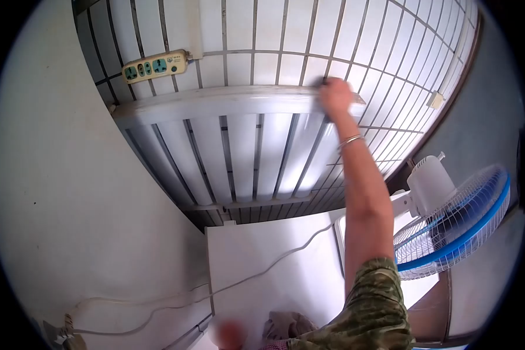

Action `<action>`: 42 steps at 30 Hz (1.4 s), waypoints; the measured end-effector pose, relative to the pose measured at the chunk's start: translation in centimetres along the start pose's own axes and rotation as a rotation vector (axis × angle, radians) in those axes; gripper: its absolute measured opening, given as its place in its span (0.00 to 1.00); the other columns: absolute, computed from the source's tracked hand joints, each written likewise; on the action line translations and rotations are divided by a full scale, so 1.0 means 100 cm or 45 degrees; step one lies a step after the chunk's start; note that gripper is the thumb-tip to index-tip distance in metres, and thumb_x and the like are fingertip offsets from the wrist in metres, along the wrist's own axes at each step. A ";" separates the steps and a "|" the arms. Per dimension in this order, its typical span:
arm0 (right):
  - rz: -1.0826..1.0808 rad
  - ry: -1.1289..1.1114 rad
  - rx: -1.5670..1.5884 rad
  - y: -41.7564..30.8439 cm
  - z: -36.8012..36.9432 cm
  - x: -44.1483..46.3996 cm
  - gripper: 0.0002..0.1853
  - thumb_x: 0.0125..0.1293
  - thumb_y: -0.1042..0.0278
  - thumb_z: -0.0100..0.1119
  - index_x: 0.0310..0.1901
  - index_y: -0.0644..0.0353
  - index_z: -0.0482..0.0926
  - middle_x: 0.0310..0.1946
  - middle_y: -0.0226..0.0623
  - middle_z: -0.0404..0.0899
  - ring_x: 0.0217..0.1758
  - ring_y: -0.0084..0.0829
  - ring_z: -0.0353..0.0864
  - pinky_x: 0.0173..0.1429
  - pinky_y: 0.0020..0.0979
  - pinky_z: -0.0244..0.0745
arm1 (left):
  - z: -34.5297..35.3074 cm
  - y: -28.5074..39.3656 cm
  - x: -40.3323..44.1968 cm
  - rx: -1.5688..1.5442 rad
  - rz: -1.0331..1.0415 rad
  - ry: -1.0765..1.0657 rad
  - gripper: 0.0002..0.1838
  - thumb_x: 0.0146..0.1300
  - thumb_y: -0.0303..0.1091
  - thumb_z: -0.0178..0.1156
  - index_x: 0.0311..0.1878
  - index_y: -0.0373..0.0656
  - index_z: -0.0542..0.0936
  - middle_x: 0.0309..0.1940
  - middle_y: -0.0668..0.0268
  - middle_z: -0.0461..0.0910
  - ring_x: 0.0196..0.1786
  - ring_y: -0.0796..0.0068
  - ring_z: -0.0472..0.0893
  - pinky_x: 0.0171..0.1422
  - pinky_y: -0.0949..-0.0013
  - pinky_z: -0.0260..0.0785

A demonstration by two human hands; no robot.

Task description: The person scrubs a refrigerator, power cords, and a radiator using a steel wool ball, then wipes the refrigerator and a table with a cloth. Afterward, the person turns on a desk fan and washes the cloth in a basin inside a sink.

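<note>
My right hand (336, 98) reaches to the right end of the white radiator's top edge (227, 102). Its fingers are closed round something dark, mostly hidden and blurred by motion. A bracelet circles the wrist below it. Low in the view, my left hand (228, 334) is a reddish blur near a crumpled grey-brown cloth (289, 325); its fingers cannot be made out.
A power strip (154, 67) hangs on the tiled wall above the radiator. Below lies a white surface (245, 251) crossed by a cable (274, 262). A blue-rimmed fan (455, 224) stands at the right. A pale panel (70, 175) fills the left.
</note>
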State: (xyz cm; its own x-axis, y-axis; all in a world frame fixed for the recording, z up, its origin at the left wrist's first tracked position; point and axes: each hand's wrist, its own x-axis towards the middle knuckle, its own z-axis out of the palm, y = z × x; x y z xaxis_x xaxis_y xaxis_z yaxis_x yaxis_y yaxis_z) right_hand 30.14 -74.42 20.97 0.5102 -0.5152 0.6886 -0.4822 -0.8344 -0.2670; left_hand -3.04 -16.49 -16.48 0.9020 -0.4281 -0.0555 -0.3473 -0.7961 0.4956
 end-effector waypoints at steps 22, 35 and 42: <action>-0.250 0.047 0.226 -0.031 0.010 -0.025 0.12 0.57 0.67 0.57 0.40 0.60 0.85 0.40 0.49 0.84 0.46 0.50 0.81 0.54 0.45 0.76 | -0.020 0.017 -0.005 -0.077 0.075 0.076 0.11 0.66 0.30 0.53 0.47 0.36 0.78 0.44 0.47 0.79 0.48 0.43 0.78 0.52 0.48 0.73; -0.246 0.123 0.245 0.036 0.003 -0.003 0.14 0.55 0.67 0.58 0.41 0.60 0.85 0.39 0.51 0.83 0.44 0.52 0.82 0.54 0.45 0.76 | -0.010 0.018 0.003 0.004 0.069 0.035 0.09 0.67 0.29 0.52 0.46 0.38 0.78 0.44 0.49 0.79 0.48 0.44 0.78 0.52 0.49 0.72; 0.276 0.198 -0.101 0.072 -0.005 0.015 0.12 0.56 0.67 0.54 0.36 0.62 0.84 0.36 0.53 0.83 0.43 0.53 0.83 0.52 0.46 0.78 | -0.012 0.016 0.002 -0.002 0.056 0.023 0.09 0.67 0.30 0.52 0.45 0.38 0.78 0.45 0.50 0.79 0.49 0.45 0.78 0.52 0.49 0.72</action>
State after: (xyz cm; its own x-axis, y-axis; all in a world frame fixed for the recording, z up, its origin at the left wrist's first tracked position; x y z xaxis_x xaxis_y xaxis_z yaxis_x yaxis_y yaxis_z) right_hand 27.09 -81.11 20.38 0.2765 -0.6385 0.7182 -0.6254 -0.6870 -0.3700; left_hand -3.08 -17.39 -14.67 0.8905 -0.4546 -0.0181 -0.3862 -0.7763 0.4982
